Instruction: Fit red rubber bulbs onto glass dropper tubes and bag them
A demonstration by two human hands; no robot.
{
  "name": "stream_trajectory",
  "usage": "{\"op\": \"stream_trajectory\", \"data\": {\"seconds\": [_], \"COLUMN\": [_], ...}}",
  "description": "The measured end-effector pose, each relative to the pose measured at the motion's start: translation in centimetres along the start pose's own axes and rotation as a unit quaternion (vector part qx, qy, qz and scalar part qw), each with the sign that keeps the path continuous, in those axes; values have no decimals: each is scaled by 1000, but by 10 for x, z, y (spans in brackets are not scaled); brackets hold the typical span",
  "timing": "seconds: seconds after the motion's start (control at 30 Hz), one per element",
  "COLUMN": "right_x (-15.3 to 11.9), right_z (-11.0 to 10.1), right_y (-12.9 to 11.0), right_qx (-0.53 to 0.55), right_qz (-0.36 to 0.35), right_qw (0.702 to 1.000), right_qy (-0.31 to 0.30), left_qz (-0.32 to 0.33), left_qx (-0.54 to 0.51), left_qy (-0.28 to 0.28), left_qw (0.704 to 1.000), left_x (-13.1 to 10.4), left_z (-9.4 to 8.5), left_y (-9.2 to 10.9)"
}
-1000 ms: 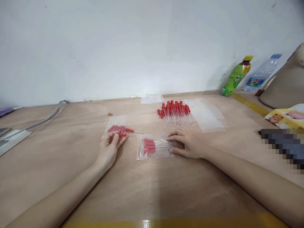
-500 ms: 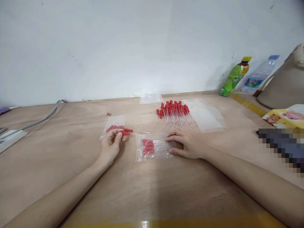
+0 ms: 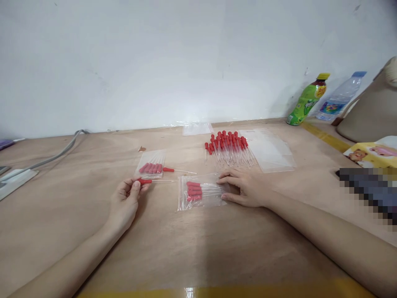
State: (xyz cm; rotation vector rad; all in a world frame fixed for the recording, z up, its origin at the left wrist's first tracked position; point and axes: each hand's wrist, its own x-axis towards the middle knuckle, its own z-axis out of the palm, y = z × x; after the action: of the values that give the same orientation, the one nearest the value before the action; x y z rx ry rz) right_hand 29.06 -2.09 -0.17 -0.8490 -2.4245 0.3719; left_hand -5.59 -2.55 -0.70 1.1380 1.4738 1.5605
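My left hand [image 3: 130, 198] pinches the red bulb of a glass dropper [image 3: 145, 181], whose thin tube points right. Fingers of my right hand [image 3: 240, 188] rest spread on the right end of a clear zip bag [image 3: 212, 203] that holds several red-bulbed droppers. The zip end of this bag faces left. Behind my left hand lies another bag with several droppers [image 3: 151, 167]. A loose dropper [image 3: 169, 169] lies just right of that bag. Beyond my right hand is a pile of red-bulbed droppers [image 3: 228, 145], tubes toward me.
Flat clear bags [image 3: 269, 153] lie right of the pile, and another [image 3: 197, 129] by the wall. Green bottle [image 3: 307, 101], water bottle [image 3: 339, 97] and a beige bag [image 3: 372, 107] stand back right. A dark pixelated object [image 3: 369, 194] is at right, a grey cable [image 3: 62, 151] at left.
My left hand has moved left and toward me with its dropper, away from the loose dropper and the back bag. My right hand has stayed on the near bag.
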Motion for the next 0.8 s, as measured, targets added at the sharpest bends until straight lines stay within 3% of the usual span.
{"op": "stream_trajectory", "data": {"seconds": [0.37, 0.6, 0.8], "right_x": [1, 0, 0], "right_z": [-1, -1, -1], "right_y": [-1, -1, 0], "right_qx": [2, -4, -7], "right_qz": [1, 3, -2], "right_qw": [1000, 1000, 1000], "right_qy": [0, -1, -4], "left_qz": [-3, -3, -33], "left_qx": [-3, -23, 7], "left_qy": [-14, -30, -133], "left_qw": [1000, 999, 991], "left_x": [-2, -4, -9], "left_z": [3, 18, 37], "left_y": [1, 4, 7]}}
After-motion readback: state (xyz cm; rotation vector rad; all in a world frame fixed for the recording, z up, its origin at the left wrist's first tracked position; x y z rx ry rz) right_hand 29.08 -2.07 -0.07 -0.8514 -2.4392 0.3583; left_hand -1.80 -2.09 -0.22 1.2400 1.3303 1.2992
